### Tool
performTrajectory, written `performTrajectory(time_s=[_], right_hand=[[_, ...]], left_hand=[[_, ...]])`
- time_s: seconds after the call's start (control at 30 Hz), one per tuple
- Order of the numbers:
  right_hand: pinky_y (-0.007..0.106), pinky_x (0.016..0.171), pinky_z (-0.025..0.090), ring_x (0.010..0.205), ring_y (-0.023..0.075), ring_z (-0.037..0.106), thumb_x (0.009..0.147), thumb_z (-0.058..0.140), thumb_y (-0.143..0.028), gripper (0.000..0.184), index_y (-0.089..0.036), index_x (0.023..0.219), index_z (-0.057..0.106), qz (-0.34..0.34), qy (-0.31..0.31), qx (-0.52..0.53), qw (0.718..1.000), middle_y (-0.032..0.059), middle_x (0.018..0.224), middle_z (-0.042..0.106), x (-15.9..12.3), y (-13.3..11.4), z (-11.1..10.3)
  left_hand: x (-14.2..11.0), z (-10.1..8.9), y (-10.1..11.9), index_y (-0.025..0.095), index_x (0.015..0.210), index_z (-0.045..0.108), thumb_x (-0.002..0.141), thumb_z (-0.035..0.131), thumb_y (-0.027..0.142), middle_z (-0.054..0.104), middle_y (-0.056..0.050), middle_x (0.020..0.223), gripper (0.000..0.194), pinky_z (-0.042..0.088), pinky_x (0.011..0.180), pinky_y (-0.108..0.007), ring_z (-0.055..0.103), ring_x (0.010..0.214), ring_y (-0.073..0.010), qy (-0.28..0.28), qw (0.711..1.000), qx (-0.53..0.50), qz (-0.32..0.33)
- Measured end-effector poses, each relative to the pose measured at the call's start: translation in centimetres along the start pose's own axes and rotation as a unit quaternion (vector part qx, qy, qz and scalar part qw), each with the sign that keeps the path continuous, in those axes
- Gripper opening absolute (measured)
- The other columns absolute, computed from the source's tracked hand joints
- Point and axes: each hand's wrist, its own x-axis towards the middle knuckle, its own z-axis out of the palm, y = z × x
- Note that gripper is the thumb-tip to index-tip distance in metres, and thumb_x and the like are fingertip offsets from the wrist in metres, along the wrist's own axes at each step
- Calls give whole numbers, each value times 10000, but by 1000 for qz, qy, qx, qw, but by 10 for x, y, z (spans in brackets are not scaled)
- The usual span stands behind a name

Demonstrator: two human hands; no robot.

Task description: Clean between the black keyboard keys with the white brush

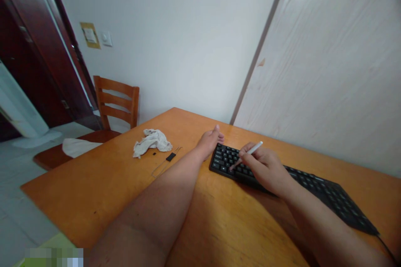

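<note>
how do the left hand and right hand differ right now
The left hand holds nothing, while the right hand pinches a white stylus. The left hand sits beside the near left end of the black keyboard, whereas the right hand is over the keys. Both hands are bare and both are at the keyboard.

White wall (175, 37), dark door (40, 58), wooden chair (117, 102), tiled floor (21, 217)

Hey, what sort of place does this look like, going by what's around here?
Probably a room in a home, perhaps a dining or study area: a black computer keyboard sits on an orange wooden table, with a wooden slat-back chair and a dark wooden door beyond.
</note>
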Motion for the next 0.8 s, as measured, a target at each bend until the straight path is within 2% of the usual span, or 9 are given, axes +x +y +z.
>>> performTrajectory(time_s=[0.1, 0.17, 0.27, 0.4, 0.5, 0.67, 0.8], right_hand=[[302, 682, 467, 729, 193, 635, 944, 499, -379, 259, -220, 804, 647, -14, -24, 24, 999, 30, 782, 714, 0, 0, 4], [297, 641, 457, 672, 185, 619, 948, 496, -386, 259, -223, 802, 635, 7, -34, 29, 999, 15, 726, 701, 0, 4, 3], [294, 608, 438, 628, 178, 593, 942, 509, -407, 255, -227, 803, 624, 28, 4, 26, 999, -2, 670, 662, 0, 11, -1], [310, 666, 451, 716, 198, 619, 922, 547, -453, 270, -222, 816, 637, 29, 56, 32, 997, 18, 741, 665, 3, 17, -6], [312, 689, 459, 730, 195, 633, 919, 560, -474, 270, -218, 851, 612, 38, 66, 63, 995, 15, 739, 651, 5, 14, -6], [287, 628, 456, 667, 181, 649, 908, 574, -498, 293, -206, 879, 580, 41, 72, 101, 991, 0, 703, 590, 11, 6, -4], [306, 679, 464, 685, 188, 661, 889, 599, -520, 323, -198, 864, 591, 36, 58, 111, 992, 15, 727, 629, 22, 8, 1]], left_hand=[[0, 0, 0, 138, 831, 640, 879, 338, 763, 710, -138, 872, 696, 516, 791, -358, 681, 800, -223, 3, 1000, -1, -2], [1, 0, 0, 137, 833, 640, 884, 331, 759, 709, -137, 865, 697, 516, 785, -356, 681, 791, -221, 2, 1000, -2, -2], [2, 0, -2, 129, 838, 641, 890, 324, 754, 708, -144, 867, 703, 518, 774, -352, 683, 782, -221, 0, 1000, -2, -2], [2, -1, -1, 122, 855, 644, 894, 313, 754, 714, -153, 892, 714, 519, 778, -349, 690, 795, -223, -1, 1000, -4, -4], [2, -2, 1, 124, 864, 645, 887, 306, 766, 718, -152, 908, 726, 520, 785, -347, 693, 811, -223, 2, 1000, -8, -12], [2, -4, 5, 131, 880, 649, 873, 272, 792, 722, -153, 943, 761, 521, 793, -349, 695, 834, -226, -6, 1000, -17, -26], [2, -5, 6, 136, 905, 652, 876, 248, 792, 725, -152, 955, 771, 517, 808, -350, 698, 857, -231, -10, 999, -24, -41]])
